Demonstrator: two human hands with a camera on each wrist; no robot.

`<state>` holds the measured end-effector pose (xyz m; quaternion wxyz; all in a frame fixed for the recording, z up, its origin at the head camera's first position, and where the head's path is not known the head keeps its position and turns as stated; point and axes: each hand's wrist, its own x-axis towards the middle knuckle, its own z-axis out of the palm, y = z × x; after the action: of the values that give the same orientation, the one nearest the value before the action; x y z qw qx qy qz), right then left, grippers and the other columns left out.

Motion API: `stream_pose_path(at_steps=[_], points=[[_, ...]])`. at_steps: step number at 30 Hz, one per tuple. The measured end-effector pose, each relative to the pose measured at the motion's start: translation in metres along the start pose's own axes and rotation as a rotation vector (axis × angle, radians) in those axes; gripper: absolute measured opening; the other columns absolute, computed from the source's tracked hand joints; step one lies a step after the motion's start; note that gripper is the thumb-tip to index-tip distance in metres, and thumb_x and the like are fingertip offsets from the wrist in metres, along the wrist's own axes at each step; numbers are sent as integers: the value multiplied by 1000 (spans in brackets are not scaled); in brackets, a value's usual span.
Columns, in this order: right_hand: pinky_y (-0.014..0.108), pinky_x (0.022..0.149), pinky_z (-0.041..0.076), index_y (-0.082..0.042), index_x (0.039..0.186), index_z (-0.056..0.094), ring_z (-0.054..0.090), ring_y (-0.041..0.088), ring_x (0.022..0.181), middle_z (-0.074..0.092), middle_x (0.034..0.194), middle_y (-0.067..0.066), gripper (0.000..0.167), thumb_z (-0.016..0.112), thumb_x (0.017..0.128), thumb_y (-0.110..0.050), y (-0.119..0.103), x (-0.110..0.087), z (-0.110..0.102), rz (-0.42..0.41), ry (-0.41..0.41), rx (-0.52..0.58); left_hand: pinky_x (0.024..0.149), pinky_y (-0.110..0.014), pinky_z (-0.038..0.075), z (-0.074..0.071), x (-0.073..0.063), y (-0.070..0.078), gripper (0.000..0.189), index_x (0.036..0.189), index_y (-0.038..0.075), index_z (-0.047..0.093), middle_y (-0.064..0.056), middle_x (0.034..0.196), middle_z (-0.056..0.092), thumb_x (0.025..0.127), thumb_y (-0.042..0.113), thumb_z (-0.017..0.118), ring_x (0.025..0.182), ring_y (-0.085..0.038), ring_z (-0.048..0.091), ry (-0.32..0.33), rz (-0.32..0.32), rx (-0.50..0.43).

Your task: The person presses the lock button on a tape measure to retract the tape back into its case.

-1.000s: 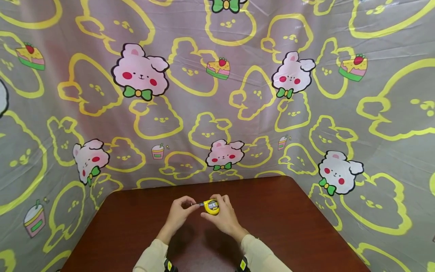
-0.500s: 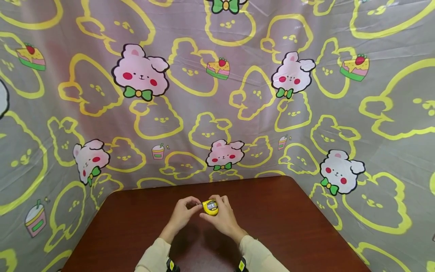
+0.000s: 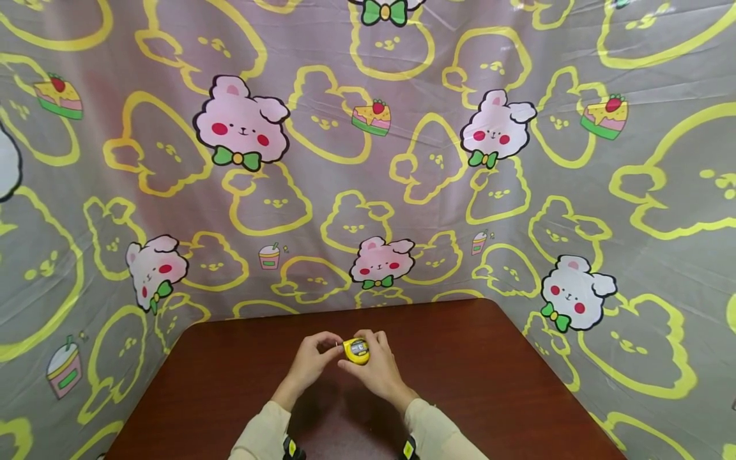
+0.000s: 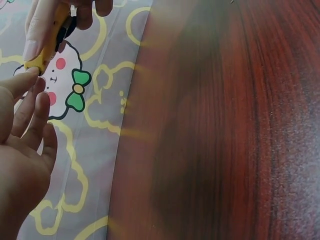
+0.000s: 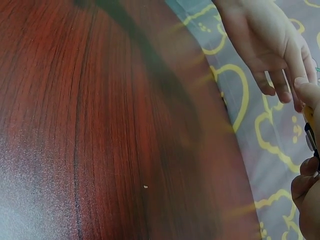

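A yellow tape measure (image 3: 358, 352) with a grey label is held above the table, gripped between the thumb and fingers of my right hand (image 3: 379, 372). Thumb and index finger of my left hand (image 3: 310, 361) pinch the end of the blade, right at the mouth of the case. Seen from the left wrist, the case (image 4: 48, 47) is edge-on, and the other left fingers extend loosely below it. The right wrist view catches only a slice of the tape measure (image 5: 309, 116) at its right edge; most of the right hand is cut off there.
Under both hands lies a dark red-brown wooden table (image 3: 460, 358). A grey curtain (image 3: 437, 211) with yellow rabbit outlines rises behind and beside it. A tiny pale speck (image 5: 145, 186) lies on the tabletop. Black wrist straps show at both cuffs.
A short dark stretch of blade showed between left hand and case one second ago. The left hand has since moved right to the case, and that stretch is gone. The right hand has barely moved.
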<state>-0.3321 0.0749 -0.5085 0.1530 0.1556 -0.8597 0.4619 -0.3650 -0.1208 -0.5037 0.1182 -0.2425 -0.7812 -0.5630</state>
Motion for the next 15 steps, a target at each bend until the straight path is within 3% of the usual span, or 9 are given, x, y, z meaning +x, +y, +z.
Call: stream_pose_path(at_steps=[6,10,15], points=[[28,77,52,-23,130,55,57,16,92,42,111,0,63,86,82,-51,-1,0,1,3,-3,-5,81,-31,52,0,-1,2,15,109,4,76,0,98,73,94,4,76,90,-19,64,-38,-5,-20],[29,77,52,-17,133,55,57,17,93,42,112,1,67,86,82,-50,-1,-1,1,0,4,-5,82,-32,51,1,-1,2,16,110,1,75,0,98,72,94,2,75,90,-19,64,-35,1,-24],[30,78,51,-17,132,56,57,18,92,42,112,1,67,86,82,-50,-2,-2,0,-1,18,-8,81,-32,51,3,-1,3,21,112,7,74,0,99,71,92,0,77,89,-19,64,-1,-5,-28]])
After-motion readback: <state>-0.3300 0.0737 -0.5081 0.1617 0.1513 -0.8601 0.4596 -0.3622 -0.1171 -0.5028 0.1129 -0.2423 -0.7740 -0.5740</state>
